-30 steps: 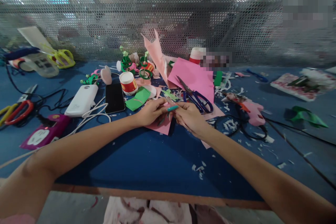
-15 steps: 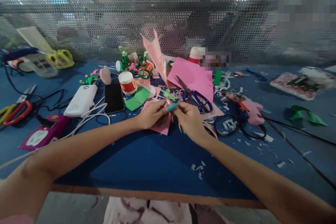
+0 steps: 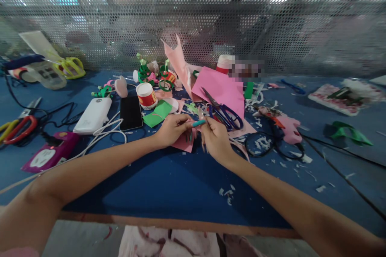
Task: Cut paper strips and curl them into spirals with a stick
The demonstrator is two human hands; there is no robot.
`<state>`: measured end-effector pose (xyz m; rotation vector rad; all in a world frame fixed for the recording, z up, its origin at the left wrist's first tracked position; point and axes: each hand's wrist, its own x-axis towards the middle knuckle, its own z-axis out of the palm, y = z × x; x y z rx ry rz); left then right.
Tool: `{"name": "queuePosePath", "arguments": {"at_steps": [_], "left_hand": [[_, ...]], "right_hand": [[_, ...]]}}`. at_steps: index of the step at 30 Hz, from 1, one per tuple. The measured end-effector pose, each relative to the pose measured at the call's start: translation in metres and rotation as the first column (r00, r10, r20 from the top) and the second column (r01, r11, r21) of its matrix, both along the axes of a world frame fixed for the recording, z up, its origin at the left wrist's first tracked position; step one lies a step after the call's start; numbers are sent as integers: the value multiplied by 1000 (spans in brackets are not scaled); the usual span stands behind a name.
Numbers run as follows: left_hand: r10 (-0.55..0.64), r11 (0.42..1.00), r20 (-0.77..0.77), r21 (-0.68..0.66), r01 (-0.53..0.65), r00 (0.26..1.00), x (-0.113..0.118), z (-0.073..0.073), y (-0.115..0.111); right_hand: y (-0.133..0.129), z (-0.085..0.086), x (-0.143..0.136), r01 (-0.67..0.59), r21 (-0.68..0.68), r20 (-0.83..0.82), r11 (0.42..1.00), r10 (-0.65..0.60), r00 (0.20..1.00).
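My left hand (image 3: 173, 130) and my right hand (image 3: 215, 138) meet over the middle of the table, fingers pinched together. A slim teal shape (image 3: 198, 123) shows at the right thumb, perhaps a long nail. Something small and pinkish is between the fingertips, too covered to name. Beneath the left hand is a piece of pink paper (image 3: 182, 144), partly hidden. Blue-handled scissors (image 3: 227, 114) lie just beyond my right hand, partly over a bright pink sheet (image 3: 224, 88). Green paper (image 3: 158, 112) is beyond my left hand.
A red-and-white tub (image 3: 146, 95), a black phone (image 3: 130, 113), a white power bank (image 3: 94, 114) and a purple box (image 3: 51, 150) are at left. A pink glue gun (image 3: 288, 128) with its cord lies right among paper scraps. A perforated metal panel (image 3: 193, 20) stands behind.
Both hands stay pinched together in nearly the same place. My fingers have shifted slightly, and less of the pink paper shows beneath the left hand.
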<state>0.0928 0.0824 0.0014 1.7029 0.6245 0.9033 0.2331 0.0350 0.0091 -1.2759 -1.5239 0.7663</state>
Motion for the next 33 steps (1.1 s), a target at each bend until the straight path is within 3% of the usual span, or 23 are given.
{"name": "queuePosePath", "arguments": {"at_steps": [6,14,23,33], "left_hand": [[60,997,21,38,-60,998,-1,-2,2],[18,998,130,-58,-10,991,-2,3,0],[142,989,126,-55,-136,982,-1,5,-2],[173,985,180,-52,-166,968,0,-1,4]], "right_hand": [[3,3,4,-20,-28,20,999,20,1000],[3,4,5,-15,-6,16,1000,15,1000],[2,5,4,-44,-29,-36,999,43,998],[3,6,5,-9,12,84,1000,8,996]]}}
